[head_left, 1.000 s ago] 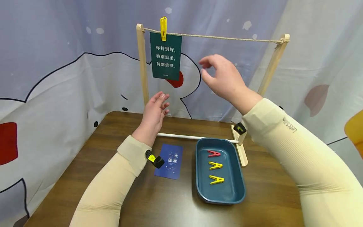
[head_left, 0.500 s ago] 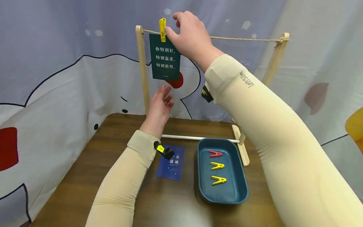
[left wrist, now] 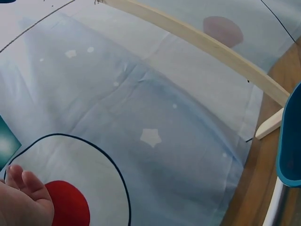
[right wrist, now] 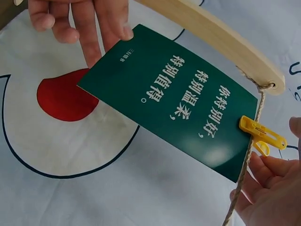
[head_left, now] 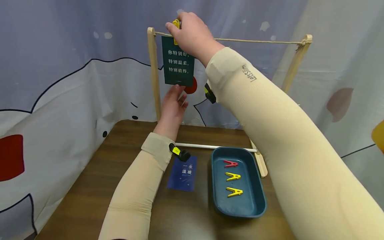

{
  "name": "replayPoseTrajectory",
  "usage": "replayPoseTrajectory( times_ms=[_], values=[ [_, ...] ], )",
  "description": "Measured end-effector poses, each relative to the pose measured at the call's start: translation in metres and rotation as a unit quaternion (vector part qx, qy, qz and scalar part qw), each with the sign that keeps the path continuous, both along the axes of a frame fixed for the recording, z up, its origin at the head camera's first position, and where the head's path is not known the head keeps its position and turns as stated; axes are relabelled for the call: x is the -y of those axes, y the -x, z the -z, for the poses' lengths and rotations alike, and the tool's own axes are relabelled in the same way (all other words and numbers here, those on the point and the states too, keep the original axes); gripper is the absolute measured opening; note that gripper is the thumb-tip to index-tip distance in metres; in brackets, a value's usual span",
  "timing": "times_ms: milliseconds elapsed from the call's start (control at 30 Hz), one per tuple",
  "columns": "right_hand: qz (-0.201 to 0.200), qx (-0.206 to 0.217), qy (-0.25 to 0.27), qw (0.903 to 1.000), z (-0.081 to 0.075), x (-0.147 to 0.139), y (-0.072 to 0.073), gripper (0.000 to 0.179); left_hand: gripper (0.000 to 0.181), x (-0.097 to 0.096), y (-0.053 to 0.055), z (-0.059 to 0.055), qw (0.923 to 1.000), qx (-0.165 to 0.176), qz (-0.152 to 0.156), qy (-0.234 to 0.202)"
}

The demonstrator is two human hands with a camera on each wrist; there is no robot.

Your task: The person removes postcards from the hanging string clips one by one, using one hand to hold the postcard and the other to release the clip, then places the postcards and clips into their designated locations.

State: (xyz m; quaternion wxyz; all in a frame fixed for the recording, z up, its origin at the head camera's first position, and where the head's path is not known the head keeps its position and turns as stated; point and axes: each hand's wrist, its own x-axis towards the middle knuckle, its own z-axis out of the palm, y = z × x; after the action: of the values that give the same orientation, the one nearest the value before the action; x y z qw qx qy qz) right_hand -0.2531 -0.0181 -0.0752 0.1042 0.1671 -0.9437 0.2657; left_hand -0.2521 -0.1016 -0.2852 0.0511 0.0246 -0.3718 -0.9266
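Note:
A dark green card (head_left: 177, 76) with white writing hangs from a rope, fastened by a yellow clothespin (right wrist: 263, 133). My right hand (head_left: 195, 36) is up around the clothespin; in the right wrist view its thumb and fingers lie on either side of the handles with a visible gap. From below, my left hand (head_left: 174, 103) pinches the card's bottom edge, thumb in front and fingers reaching behind. Only part of this hand shows in the left wrist view, beside the card's corner (left wrist: 7, 143).
The rope (head_left: 255, 41) spans a wooden frame (head_left: 154, 73). Below, a blue card (head_left: 183, 175) lies on the brown table (head_left: 180, 213). Right of it, a dark blue tray (head_left: 250, 213) holds one red clothespin (head_left: 230, 163) and two yellow ones. A patterned curtain (head_left: 66, 100) hangs behind.
My right hand has moved left and up along the rope to the yellow clothespin. My left hand has risen to the lower edge of the green card.

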Motion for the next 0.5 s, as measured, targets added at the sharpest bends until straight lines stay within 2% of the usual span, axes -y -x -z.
replayPoseTrajectory(
  times_ms=[133, 333, 500],
  values=[
    [-0.005, 0.011, 0.03, 0.9995, -0.001, -0.004, 0.001, 0.053, 0.036, -0.005, -0.001, -0.001, 0.9999, 0.005, -0.01, 0.0],
    [-0.007, 0.007, 0.075, 0.9972, -0.001, -0.009, 0.001, 0.046, 0.025, -0.006, -0.003, -0.002, 0.9995, 0.015, -0.026, -0.011],
    [-0.015, 0.017, 0.166, 0.9858, -0.001, -0.015, 0.002, 0.039, 0.021, -0.008, -0.002, -0.002, 0.9994, 0.014, -0.03, -0.014]
  ],
)
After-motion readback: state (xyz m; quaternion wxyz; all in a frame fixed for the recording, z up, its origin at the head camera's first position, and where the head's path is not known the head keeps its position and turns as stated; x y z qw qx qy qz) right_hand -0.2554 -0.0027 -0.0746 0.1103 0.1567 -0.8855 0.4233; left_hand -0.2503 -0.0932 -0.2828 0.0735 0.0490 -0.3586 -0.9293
